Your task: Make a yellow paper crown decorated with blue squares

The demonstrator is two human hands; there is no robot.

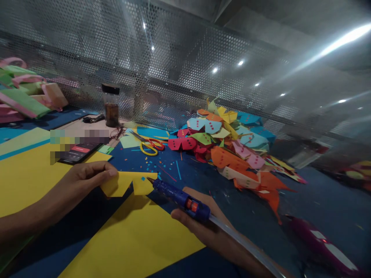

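Between its thumb and fingers my left hand (pixel 92 175) pinches a folded yellow paper piece (pixel 117 186) with a notch cut in its lower edge. One small blue square (pixel 143 178) shows on the paper's right part. My right hand (pixel 203 216) is wrapped round a blue glue gun (pixel 179 197), with a long clear glue stick (pixel 243 243) trailing from its back. The gun's nozzle is close by the blue square; whether it touches the paper I cannot tell. A large yellow sheet (pixel 136 239) lies below both hands.
Yellow-and-red scissors (pixel 149 146) lie beyond the hands among paper scraps. Folded, dotted paper shapes (pixel 220 139) are heaped at right. A phone (pixel 79 150) and a lidded jar (pixel 111 106) stand left, before a perforated metal panel (pixel 162 65). A purple tool (pixel 321 243) lies front right.
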